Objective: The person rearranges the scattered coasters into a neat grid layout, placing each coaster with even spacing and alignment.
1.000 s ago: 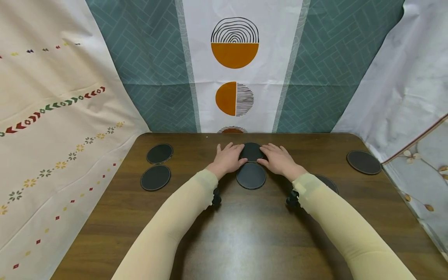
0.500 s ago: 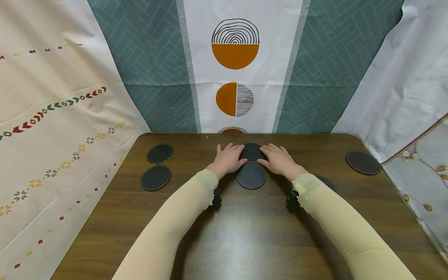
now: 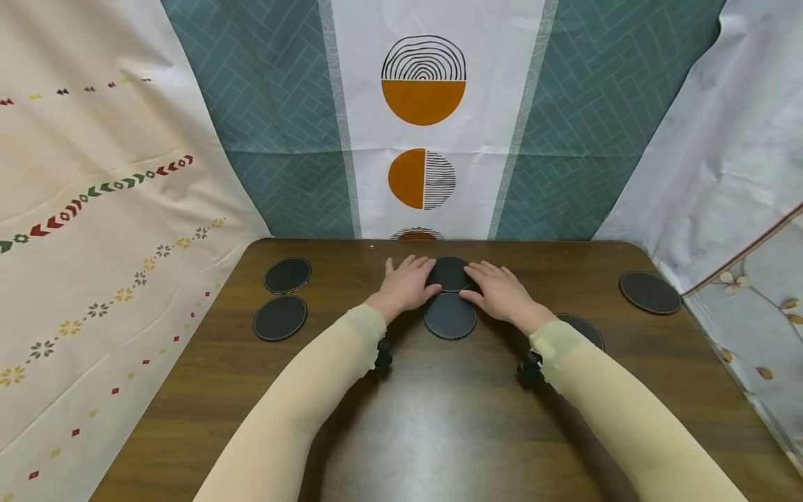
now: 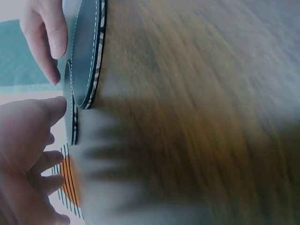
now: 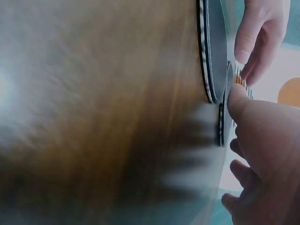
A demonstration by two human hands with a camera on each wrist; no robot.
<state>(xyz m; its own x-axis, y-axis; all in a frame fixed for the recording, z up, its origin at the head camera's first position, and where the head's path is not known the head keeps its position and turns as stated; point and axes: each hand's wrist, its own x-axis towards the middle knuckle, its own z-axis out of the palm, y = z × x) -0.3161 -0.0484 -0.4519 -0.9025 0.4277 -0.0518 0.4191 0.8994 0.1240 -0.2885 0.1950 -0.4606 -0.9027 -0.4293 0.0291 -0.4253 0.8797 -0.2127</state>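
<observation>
Since our left hand [image 3: 404,286] and right hand [image 3: 500,293] flank the black coaster [image 3: 449,273] just right of frame center, we've got our fingers [image 3: 423,268] loosely spread, though we can't tell if they're touching it. Second coaster [image 3: 449,317] is right below.

Left arm [image 3: 288,411] and right arm [image 3: 627,408] were extended forward and angled inward, with left hand [image 3: 406,286] and right hand [image 3: 500,291] held near each other, backs upward, fingers [image 3: 424,267] spread and thumbs [image 3: 472,297] pointed inward.

A teal-and-white cloth [image 3: 433,136] hangs behind the brown wood-grained table [image 3: 452,411].
</observation>
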